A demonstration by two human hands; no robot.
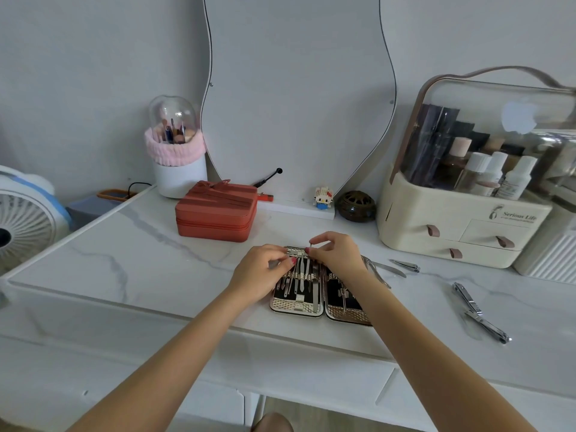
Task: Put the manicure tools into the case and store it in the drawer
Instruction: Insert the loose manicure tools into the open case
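An open manicure case [296,308] with a shiny gold rim and black lining lies flat near the table's front edge, several steel tools strapped into its left half. My left hand [261,272] rests on the case's upper left part, fingers pinched at the tool tops. My right hand [338,254] pinches a thin steel tool [311,246] upright over the top edge of the case. Loose on the table to the right lie a small nail clipper [406,265], a slim file-like tool [388,269] and two larger clippers [480,313]. No drawer of the table is open.
A red zipped box [216,213] sits behind the case. Further back stand a brush holder with pink band [177,157], a curvy mirror [299,98], a small toy figure [323,198] and a dark round burner [357,205]. A cream cosmetics organizer [461,219] is at right, a fan [25,226] at left.
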